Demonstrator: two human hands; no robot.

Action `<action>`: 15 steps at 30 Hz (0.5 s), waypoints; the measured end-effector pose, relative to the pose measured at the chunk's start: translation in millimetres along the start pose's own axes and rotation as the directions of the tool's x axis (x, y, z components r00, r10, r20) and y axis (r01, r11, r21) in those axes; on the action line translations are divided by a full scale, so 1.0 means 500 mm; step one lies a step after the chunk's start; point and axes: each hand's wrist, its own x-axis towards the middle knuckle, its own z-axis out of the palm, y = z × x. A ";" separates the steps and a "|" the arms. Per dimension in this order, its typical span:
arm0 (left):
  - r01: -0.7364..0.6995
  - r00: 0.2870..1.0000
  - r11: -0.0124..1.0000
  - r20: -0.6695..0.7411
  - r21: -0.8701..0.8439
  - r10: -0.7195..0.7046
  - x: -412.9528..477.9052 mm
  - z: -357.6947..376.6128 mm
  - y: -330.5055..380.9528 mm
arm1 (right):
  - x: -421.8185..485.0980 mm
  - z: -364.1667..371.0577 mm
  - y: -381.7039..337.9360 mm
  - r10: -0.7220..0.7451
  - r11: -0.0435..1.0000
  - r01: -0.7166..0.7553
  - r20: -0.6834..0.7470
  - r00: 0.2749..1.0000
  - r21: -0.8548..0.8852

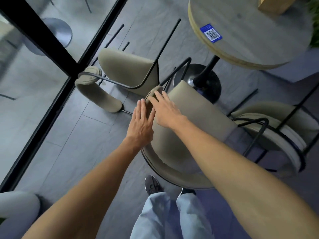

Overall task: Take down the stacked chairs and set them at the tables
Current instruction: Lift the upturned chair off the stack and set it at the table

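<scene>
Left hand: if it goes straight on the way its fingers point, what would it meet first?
Probably the bent black metal tube of the beige padded chair ahead of the left hand; depth is unclear, so it may pass above it.

The chair (198, 114) right in front of me, at 12 o'clock, stands upright. It has a soft tan seat, a round back and thin black legs. A second chair (127, 69) at 11 o'clock is tipped over. A third chair (276, 133) sits at 3 o'clock. The round grey desk (250, 31) is at 1 o'clock.
</scene>
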 end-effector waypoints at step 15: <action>-0.432 0.900 0.902 0.065 0.017 0.430 -0.152 -0.159 0.092 | -0.373 -0.026 0.010 0.242 0.965 -0.245 0.043 0.969 0.091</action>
